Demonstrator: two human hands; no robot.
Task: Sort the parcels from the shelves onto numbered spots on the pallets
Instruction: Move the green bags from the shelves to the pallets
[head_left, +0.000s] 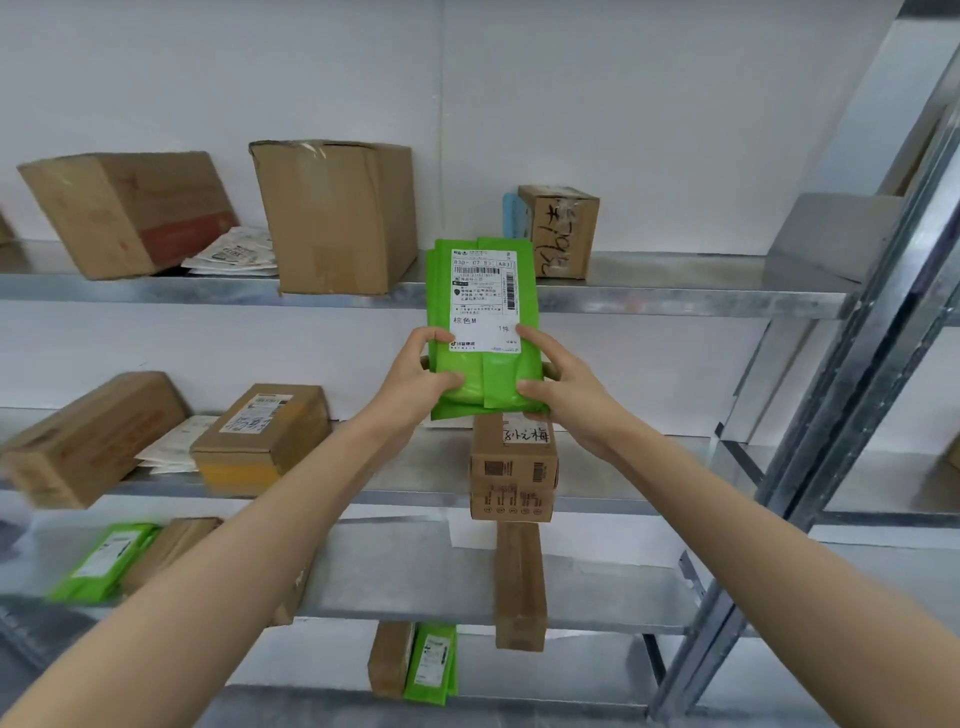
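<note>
Upright, the green parcel (480, 332) bears a white printed label (484, 299).

There are three green plastic parcel bags (483, 322), about ten brown cardboard boxes (337, 218), two piles of white paper envelopes (234, 254) and four grey metal shelves (675, 293).

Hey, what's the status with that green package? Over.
Left hand and right hand hold green parcel. Held upright, label toward camera. Nothing blocking it.

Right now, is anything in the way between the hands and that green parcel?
Nothing visible. The left hand and right hand already grip the green parcel by its lower sides. The pallets are out of view.
</note>
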